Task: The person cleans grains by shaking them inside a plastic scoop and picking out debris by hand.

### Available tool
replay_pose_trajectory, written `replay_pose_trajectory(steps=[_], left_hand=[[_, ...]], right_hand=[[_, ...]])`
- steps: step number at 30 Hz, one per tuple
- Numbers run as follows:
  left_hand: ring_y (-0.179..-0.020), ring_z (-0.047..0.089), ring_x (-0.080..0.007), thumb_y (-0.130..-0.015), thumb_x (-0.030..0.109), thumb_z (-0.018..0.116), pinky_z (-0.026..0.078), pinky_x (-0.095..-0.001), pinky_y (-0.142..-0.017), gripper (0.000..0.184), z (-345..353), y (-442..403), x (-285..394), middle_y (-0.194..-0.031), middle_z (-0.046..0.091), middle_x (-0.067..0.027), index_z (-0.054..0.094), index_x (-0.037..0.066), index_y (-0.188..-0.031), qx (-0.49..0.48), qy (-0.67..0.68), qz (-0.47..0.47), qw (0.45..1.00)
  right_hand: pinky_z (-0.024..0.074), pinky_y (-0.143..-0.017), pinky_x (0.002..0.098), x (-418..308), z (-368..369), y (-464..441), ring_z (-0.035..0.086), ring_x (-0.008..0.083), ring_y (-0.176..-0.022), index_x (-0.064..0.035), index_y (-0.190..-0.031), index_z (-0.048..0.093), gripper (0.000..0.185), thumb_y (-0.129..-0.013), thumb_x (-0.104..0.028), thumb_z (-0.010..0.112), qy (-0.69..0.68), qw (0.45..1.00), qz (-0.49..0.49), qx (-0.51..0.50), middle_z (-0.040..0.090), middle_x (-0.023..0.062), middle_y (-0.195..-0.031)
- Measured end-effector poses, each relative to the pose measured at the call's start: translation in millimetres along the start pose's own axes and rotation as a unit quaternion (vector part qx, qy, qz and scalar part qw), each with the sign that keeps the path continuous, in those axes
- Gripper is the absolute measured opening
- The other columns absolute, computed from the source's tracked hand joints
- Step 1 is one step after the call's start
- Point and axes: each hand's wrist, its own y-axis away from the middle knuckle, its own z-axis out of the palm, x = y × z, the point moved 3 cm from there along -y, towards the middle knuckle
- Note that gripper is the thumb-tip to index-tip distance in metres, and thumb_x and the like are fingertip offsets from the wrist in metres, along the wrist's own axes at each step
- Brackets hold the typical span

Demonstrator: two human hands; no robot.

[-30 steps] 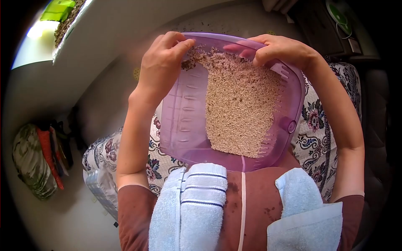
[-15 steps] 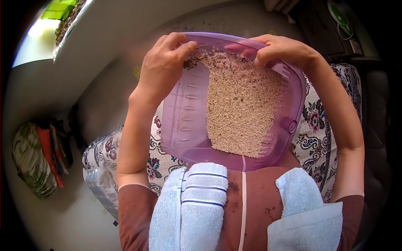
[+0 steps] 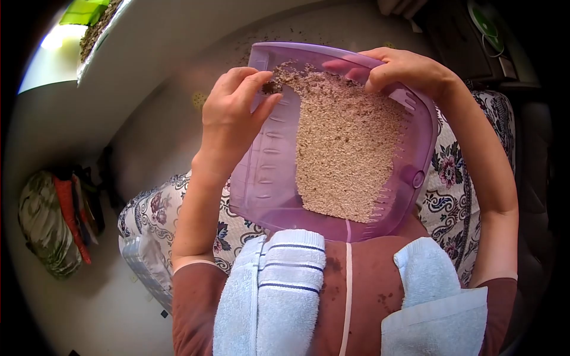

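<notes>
The step in hand looks to be sorting through the pale grain with the left hand, its thumb and fingers parted near the dark bits at the grain's far left; nothing shows gripped between them. The right hand grasps the far right rim of the purple tray, which sits close before the torso, above a patterned cloth. The next move seems to call for a light left touch and a steady right grasp (loose grain could slide). What bears the tray's underside is hidden, contact at the left fingertips is unclear, and a green object at far left is cut off.
</notes>
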Motion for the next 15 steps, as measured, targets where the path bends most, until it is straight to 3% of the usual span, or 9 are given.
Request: replay_pose_trajectory(steps=[3, 6, 12, 15], left_hand=[[-0.072, 0.063, -0.0145, -0.079, 0.006, 0.072, 0.052, -0.0247, -0.063, 0.022, 4, 4, -5, -0.094, 0.065, -0.0052, 0.067, 0.006, -0.1, -0.002, 0.017, 0.018, 1.0], [-0.075, 0.064, -0.0131, -0.078, 0.004, 0.073, 0.053, -0.0241, -0.066, 0.025, -1, 9, -6, -0.095, 0.066, -0.0052, 0.067, 0.006, -0.102, -0.015, 0.041, -0.016, 0.999], [-0.08, 0.063, -0.0104, -0.074, -0.002, 0.074, 0.054, -0.0234, -0.073, 0.032, -12, 13, -15, -0.099, 0.066, -0.0051, 0.068, 0.005, -0.105, -0.013, 0.21, -0.132, 0.969], [-0.08, 0.063, -0.0114, -0.074, 0.002, 0.075, 0.053, -0.0242, -0.07, 0.031, -10, 11, -13, -0.099, 0.065, -0.0045, 0.068, 0.007, -0.104, -0.015, 0.171, -0.097, 0.98]], right_hand=[[0.0389, -0.07, 0.0177, 0, 0, 1, 0.048, 0.0061, -0.08, -0.0128, -0.13, 0.059, 0.065, -0.065, -0.016, 0.056, -0.006, 1.0, 0.0, 0.001, 0.056, 0.0005, -0.096], [0.0394, -0.071, 0.0181, 0, 0, 1, 0.048, 0.0063, -0.082, -0.0124, -0.13, 0.059, 0.065, -0.065, -0.015, 0.056, -0.008, 1.0, -0.007, 0.003, 0.057, 0.0022, -0.099], [0.0409, -0.07, 0.019, -2, 0, 2, 0.049, 0.007, -0.082, -0.0115, -0.129, 0.059, 0.064, -0.065, -0.014, 0.056, -0.012, 1.0, -0.01, 0.008, 0.059, 0.0059, -0.102], [0.0411, -0.069, 0.0188, -3, 1, 2, 0.049, 0.0071, -0.079, -0.0115, -0.129, 0.06, 0.065, -0.065, -0.014, 0.056, -0.01, 1.0, -0.01, 0.008, 0.059, 0.0062, -0.101]])
